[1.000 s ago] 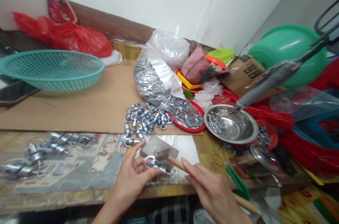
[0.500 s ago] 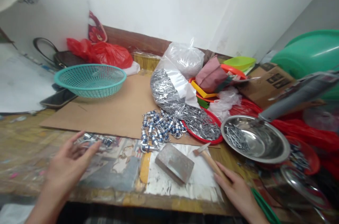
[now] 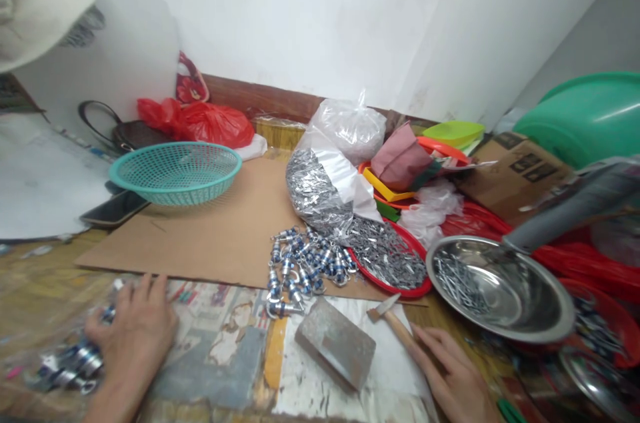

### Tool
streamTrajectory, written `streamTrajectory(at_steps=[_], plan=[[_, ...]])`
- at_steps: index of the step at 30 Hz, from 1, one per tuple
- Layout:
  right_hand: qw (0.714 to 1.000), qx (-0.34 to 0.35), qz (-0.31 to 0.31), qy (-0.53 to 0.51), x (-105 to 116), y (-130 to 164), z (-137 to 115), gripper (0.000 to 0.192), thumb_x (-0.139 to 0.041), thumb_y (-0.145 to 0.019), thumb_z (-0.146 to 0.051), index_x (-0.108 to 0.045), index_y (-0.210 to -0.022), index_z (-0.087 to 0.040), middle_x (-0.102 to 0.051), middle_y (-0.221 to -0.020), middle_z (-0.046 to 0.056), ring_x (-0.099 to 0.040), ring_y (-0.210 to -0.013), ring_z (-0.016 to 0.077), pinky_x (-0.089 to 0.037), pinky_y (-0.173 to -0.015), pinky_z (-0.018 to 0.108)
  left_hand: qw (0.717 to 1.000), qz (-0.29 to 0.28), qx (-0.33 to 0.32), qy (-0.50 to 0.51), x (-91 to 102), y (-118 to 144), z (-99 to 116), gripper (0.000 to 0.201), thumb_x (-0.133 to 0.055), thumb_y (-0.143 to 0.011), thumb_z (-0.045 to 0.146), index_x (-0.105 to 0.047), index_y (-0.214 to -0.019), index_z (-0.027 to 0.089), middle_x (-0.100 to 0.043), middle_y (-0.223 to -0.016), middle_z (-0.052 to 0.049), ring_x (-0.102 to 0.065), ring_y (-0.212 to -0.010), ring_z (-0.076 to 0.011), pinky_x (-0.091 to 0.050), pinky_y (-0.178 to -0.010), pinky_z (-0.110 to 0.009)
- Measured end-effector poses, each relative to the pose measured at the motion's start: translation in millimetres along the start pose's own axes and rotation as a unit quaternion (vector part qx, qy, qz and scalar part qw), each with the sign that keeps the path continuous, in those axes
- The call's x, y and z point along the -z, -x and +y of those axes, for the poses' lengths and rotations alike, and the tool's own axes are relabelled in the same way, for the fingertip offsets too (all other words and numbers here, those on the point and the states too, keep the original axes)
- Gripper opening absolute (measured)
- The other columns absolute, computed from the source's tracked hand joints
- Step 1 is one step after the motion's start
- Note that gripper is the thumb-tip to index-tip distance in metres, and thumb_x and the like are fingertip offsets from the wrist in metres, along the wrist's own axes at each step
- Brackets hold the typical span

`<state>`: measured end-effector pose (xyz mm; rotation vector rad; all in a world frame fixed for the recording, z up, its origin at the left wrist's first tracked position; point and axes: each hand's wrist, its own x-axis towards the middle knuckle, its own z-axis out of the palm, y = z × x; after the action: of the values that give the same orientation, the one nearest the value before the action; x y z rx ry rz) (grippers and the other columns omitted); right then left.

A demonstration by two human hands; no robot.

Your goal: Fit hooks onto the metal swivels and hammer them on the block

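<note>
My left hand [image 3: 137, 323] lies palm down on the table at the left. Its fingers are stretched out, with the thumb apart, beside a small group of blue-and-silver metal fittings with hooks [image 3: 83, 363]. Some fittings are partly hidden by the hand. My right hand [image 3: 450, 370] is closed round the wooden handle of a small hammer [image 3: 400, 330], whose head rests near a metal block [image 3: 337, 343]. The block sits on a pale sheet [image 3: 295, 390]. More of the same fittings [image 3: 305, 260] lie heaped at the cardboard's front edge.
A turquoise basket [image 3: 175, 196] stands on the cardboard [image 3: 210, 243], with a phone [image 3: 115, 208] to its left. Small metal pieces fill a bag [image 3: 320, 193] and a red tray [image 3: 420, 286]. A steel bowl [image 3: 555, 323] holds pins. A grey machine lever [image 3: 570, 210] juts in above it.
My left hand has turned palm down and come lower, and the nearby fittings now lie farther left and closer. My right hand still holds the hammer. The view has tilted up slightly.
</note>
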<state>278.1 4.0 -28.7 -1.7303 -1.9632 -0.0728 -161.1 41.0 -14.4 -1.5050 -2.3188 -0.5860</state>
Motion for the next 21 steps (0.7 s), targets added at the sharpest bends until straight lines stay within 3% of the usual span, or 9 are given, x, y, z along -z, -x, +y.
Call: streamTrajectory(at_steps=[3,5,7,11,17,21], plan=[[0.998,-0.003,0.061,-0.007,0,-36,9,0.035,-0.042,-0.084,-0.041,-0.064,-0.102,-0.02,-0.062,-0.1,0.008,-0.061,-0.09,0.0204,-0.049,-0.08,0.03,0.999,0.003,-0.004,0.041,6.7,-7,19,0.037,-0.035,-0.083,0.019,-0.052,-0.112,0.003,-0.056,-0.117,-0.027,-0.042,-0.115,-0.0412,-0.023,-0.088,-0.064],[0.997,-0.023,0.075,0.009,-7,-73,17,0.037,-0.04,-0.085,-0.038,-0.065,-0.101,-0.015,-0.062,-0.098,0.011,-0.06,-0.091,0.0218,-0.046,-0.084,0.034,0.993,-0.033,-0.063,0.093,4.6,-13,53,0.033,-0.038,-0.085,0.023,-0.055,-0.111,0.012,-0.059,-0.117,-0.018,-0.046,-0.114,-0.032,-0.028,-0.094,-0.055],[0.998,-0.036,0.003,0.041,-19,-110,23,0.036,-0.046,-0.081,-0.034,-0.064,-0.102,-0.012,-0.063,-0.096,0.013,-0.06,-0.09,0.0231,-0.047,-0.082,0.035,0.978,-0.091,-0.114,0.148,-4.5,-25,92,0.026,-0.044,-0.085,0.026,-0.06,-0.103,0.016,-0.064,-0.106,-0.01,-0.054,-0.104,-0.0244,-0.04,-0.088,-0.042],[0.996,-0.023,-0.039,0.071,-46,-152,20,0.033,-0.055,-0.076,-0.031,-0.066,-0.101,-0.013,-0.065,-0.087,0.011,-0.062,-0.083,0.024,-0.047,-0.075,0.034,0.956,-0.169,-0.102,0.218,-30.4,-61,147,0.032,-0.052,-0.083,0.029,-0.051,-0.113,0.017,-0.056,-0.115,-0.008,-0.058,-0.095,-0.0214,-0.049,-0.078,-0.043],[0.996,-0.028,-0.038,0.073,-48,-146,4,0.025,-0.048,-0.082,-0.03,-0.071,-0.084,-0.023,-0.068,-0.084,0.005,-0.063,-0.076,0.0194,-0.046,-0.069,0.028,0.912,-0.289,-0.062,0.284,-49.9,-96,164,0.032,-0.054,-0.082,0.029,-0.052,-0.112,0.018,-0.056,-0.114,-0.007,-0.058,-0.095,-0.0216,-0.049,-0.077,-0.041],[0.996,-0.069,-0.016,0.06,-38,-139,7,0.027,-0.045,-0.084,-0.031,-0.069,-0.093,-0.023,-0.07,-0.085,0.007,-0.064,-0.074,0.023,-0.046,-0.066,0.032,0.894,-0.311,-0.029,0.321,-42.5,-94,158,0.032,-0.054,-0.082,0.03,-0.052,-0.112,0.017,-0.056,-0.114,-0.007,-0.058,-0.094,-0.022,-0.05,-0.077,-0.041]])
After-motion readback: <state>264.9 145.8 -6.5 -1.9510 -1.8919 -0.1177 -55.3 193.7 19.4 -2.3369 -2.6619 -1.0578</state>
